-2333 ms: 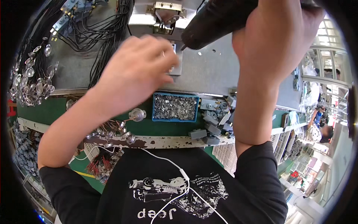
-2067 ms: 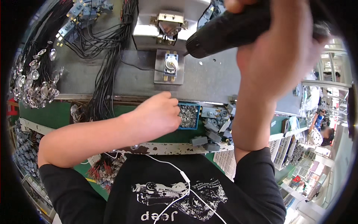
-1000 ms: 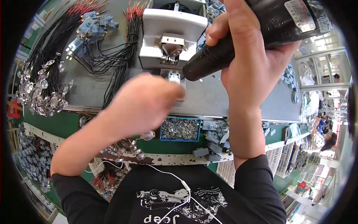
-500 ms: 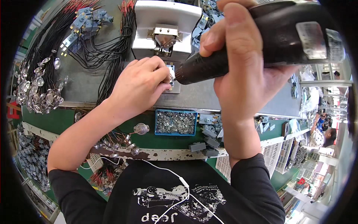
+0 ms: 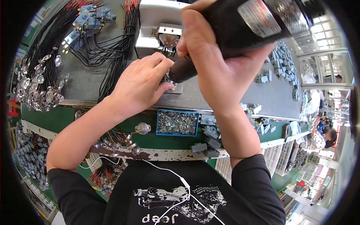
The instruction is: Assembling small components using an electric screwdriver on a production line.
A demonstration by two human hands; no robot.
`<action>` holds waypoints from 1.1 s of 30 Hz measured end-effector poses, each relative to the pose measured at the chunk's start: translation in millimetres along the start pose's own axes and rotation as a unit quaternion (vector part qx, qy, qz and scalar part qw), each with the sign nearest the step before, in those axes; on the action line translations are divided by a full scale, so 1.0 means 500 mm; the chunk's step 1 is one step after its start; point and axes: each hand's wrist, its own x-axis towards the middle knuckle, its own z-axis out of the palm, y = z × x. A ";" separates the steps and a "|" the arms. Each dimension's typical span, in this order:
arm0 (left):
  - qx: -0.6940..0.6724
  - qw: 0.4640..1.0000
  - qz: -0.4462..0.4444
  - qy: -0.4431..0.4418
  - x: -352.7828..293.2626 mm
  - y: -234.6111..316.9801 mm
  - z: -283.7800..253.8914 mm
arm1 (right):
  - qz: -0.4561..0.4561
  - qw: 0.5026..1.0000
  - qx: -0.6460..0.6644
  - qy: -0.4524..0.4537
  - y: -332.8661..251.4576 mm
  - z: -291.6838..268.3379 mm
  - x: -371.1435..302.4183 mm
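My right hand (image 5: 221, 75) is wrapped round a black power screwdriver (image 5: 232, 33), held slanting with its nose down to the left. The nose meets a small switch (image 5: 174, 84) that sits on a metal block (image 5: 177, 90) in front of a white bench machine (image 5: 148, 32). My left hand (image 5: 138, 80) is closed, its thumb and fingers pinching the switch from the left. Most of the switch and the driver's tip are hidden behind my fingers.
A blue tray (image 5: 177, 123) of small metal pieces stands at the near edge. Grey switches (image 5: 210, 138) lie right of it. Black wires (image 5: 116, 63) and round metal discs (image 5: 43, 84) spread on the left. More switches (image 5: 283, 62) lie far right. A person (image 5: 323, 135) sits beyond.
The screwdriver and my right hand have moved left and tipped steeper, bringing the nose onto the switch. My left hand has barely shifted.
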 end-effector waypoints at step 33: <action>-0.051 0.997 -0.002 -0.058 0.003 -0.014 -0.001 | -0.270 0.912 0.221 -0.214 0.090 -0.012 0.035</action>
